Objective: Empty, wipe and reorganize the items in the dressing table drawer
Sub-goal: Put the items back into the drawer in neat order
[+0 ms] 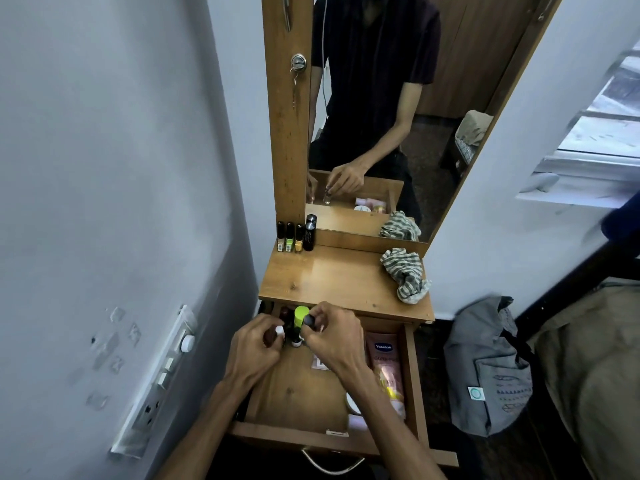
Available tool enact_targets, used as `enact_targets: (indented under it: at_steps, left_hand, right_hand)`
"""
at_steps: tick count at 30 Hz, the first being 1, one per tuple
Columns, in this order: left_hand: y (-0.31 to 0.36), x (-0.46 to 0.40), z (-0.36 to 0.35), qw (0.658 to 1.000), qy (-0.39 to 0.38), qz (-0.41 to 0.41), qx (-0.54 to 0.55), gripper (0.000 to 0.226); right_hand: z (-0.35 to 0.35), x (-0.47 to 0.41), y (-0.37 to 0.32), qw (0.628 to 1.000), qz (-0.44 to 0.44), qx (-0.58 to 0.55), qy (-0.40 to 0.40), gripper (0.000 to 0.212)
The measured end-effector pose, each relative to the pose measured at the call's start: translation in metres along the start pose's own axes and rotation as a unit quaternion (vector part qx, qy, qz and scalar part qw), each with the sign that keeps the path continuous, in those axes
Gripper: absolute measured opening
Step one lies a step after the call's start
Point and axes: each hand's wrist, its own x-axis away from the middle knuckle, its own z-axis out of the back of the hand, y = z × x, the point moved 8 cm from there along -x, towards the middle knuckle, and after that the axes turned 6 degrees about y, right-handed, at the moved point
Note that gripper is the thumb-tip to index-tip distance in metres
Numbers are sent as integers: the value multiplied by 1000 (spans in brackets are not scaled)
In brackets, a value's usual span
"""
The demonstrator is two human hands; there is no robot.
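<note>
Your right forearm hides much of the pink Vaseline tube (384,362), which lies lengthwise along the open wooden drawer (412,375) at its right wall. Your left hand (254,351) pinches a small white-capped bottle (279,331); your right hand (332,336) grips a dark-capped one (309,321) (labels unreadable), beside the upright lime-capped bottle (300,317). Beyond, a crumpled striped cloth (407,273) rests on the glossy tabletop (332,278).
</note>
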Motion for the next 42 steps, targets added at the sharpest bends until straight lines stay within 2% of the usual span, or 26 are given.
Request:
enact_targets:
  at_steps: [4,9,13,17,27,31,36,42]
  left_hand:
    - [-4,-1,-6,1000,-2,-1,-16,14]
    - [-7,-8,-14,997,-21,-23,-69,18]
    - [-10,-10,-21,993,-45,-45,-98,11]
    - [-12,-11,-24,992,-52,-44,-110,15]
    - [-15,-13,-24,993,-61,-33,-99,12]
    - [-15,-12,-18,994,-56,-32,-85,24]
    - [-11,-22,0,998,-3,-27,-52,27]
    - [10,-77,25,998,60,-14,-25,20]
  right_hand:
    - [-22,13,4,998,12,47,-26,15]
    - [-49,22,9,994,23,90,-63,35]
    - [-60,23,6,991,38,107,-73,33]
    - [-69,23,3,988,49,120,-81,32]
    - [-85,24,5,990,30,86,-107,32]
    - [-88,28,8,990,34,70,-114,38]
    - [-72,19,2,996,44,52,-58,40]
    - [-25,-37,-28,996,58,-25,61,19]
